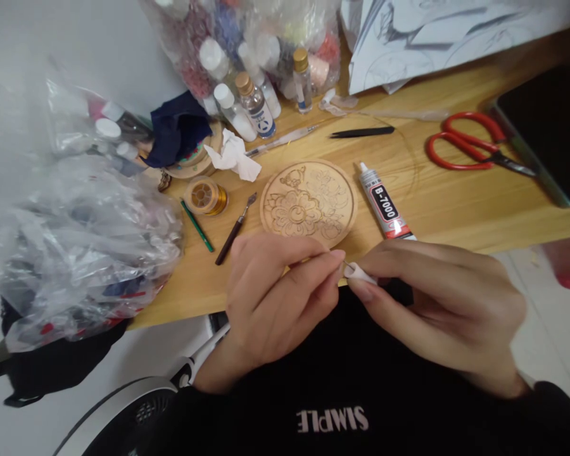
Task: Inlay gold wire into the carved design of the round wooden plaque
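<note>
My left hand (287, 291) is closed in a pinch on a thin metal pin (346, 262), whose far end meets the opening of a small white cap (361, 275). Thumb and fingers of my right hand (437, 304) grip that cap. Both hands are close together above the table's front edge. Just beyond them lies a round wooden disc (308, 199) with flower outlines and a small figure drawn on it. A B-7000 glue tube (384, 206) rests to its right, its white nozzle uncovered and pointing away from me.
Left of the disc are a palette knife (236, 231), a green pencil (197, 226) and a gold wire spool (206, 195). Black tweezers (362, 132), red-handled scissors (475, 142) and a dark tablet (551, 126) lie farther right. Bottles (255, 104) and plastic bags (95, 247) crowd the back and left.
</note>
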Demonstrator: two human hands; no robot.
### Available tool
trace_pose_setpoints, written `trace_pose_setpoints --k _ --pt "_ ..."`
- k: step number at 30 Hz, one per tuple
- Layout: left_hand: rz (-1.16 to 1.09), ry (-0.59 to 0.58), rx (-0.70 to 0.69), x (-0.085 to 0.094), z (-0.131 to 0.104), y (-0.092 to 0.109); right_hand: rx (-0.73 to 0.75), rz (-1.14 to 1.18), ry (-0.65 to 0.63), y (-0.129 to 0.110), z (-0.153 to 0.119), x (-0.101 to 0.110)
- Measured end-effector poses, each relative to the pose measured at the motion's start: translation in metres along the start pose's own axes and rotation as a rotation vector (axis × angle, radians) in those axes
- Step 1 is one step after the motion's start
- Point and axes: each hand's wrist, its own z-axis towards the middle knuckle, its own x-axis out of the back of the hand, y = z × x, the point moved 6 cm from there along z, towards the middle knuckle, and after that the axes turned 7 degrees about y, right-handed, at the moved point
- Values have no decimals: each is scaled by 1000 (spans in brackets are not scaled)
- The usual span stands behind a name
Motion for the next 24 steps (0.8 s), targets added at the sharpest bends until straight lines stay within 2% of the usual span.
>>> trace_pose_setpoints --k 6,11,15,24 --pt "34 -11 -3 1 1 1 -5 -50 20 -1 2 2" --pt "26 -59 -3 1 3 2 52 -96 11 -6 2 2" --pt "42 -38 -10 1 2 1 73 -153 50 -6 -1 3" --pt "51 -60 -7 0 -1 0 69 -139 68 -5 -1 3"
